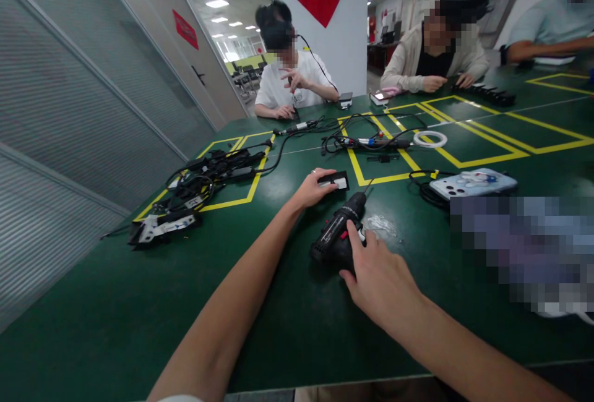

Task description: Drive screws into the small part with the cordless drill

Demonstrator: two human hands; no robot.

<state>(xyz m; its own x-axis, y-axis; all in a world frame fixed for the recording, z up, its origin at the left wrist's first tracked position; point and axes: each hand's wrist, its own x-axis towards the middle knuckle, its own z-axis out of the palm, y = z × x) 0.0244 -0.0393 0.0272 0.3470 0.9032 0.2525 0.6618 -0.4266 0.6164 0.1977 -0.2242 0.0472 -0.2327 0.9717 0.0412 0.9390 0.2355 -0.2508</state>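
Near the table's middle, my left hand is closed on a small flat black piece that has a white patch. It keeps the piece low at the tabletop. Closer to me, a black cordless drill with red details lies tilted, its thin bit pointing away and to the right, near the black piece. My right hand grips the drill at its handle, index finger stretched along the body and thumb on the near side. The other fingers, partly hidden, curl by the trigger.
Tangled black cables and parts lie on the green table at left. More cables, a pen-like tool and a white ring lie beyond. A patterned phone lies at right. Several people sit across the table.
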